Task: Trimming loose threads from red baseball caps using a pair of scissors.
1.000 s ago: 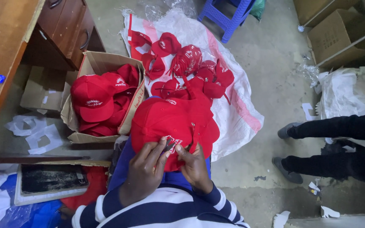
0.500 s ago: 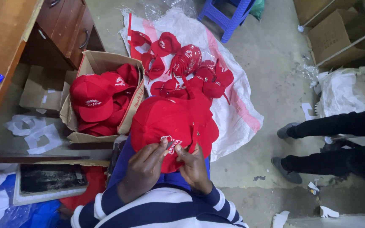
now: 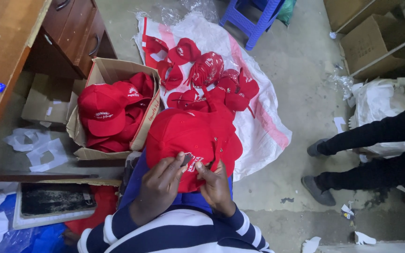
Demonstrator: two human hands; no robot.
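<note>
1. Both hands work at the near edge of a red cap [image 3: 191,136] that lies across the person's lap; the left hand [image 3: 158,189] curls over the cap's edge, with thumb and forefinger pinched on a small dark tool [image 3: 186,159].
2. Just right of it, the right hand [image 3: 216,187] presses the cap's fabric beside the white embroidered patch [image 3: 197,164], fingers bent and closed on the cloth.
3. One open cardboard box [image 3: 118,72] stands left of the lap cap, touching it, packed with red caps [image 3: 113,112]; their exact number cannot be told.
4. Beyond the lap cap, about eight more loose red caps [image 3: 202,70] are scattered on one white sack [image 3: 258,117] spread over the floor.
5. Right of the lap cap, well apart, two dark-trousered legs [image 3: 376,150] of another person stretch in.
6. One blue plastic stool [image 3: 254,18] stands beyond the sack.
</note>
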